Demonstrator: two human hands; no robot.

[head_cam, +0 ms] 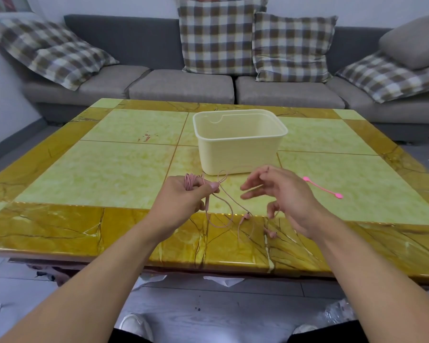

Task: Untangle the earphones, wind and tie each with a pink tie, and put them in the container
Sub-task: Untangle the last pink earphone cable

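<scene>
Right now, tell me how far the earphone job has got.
Done: part of the pink cord is wound into loops on the left hand. In hand: the right hand guides the loose length, with the earbuds dangling. Left: finish winding, tie it with the pink tie lying on the table, and drop it in the container.

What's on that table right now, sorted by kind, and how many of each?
Pink earphones, partly wound on the left hand: 1
Pink ties: 1
Cream containers: 1
Total: 3 things. The container's inside is partly hidden, so anything in there is not counted.
</scene>
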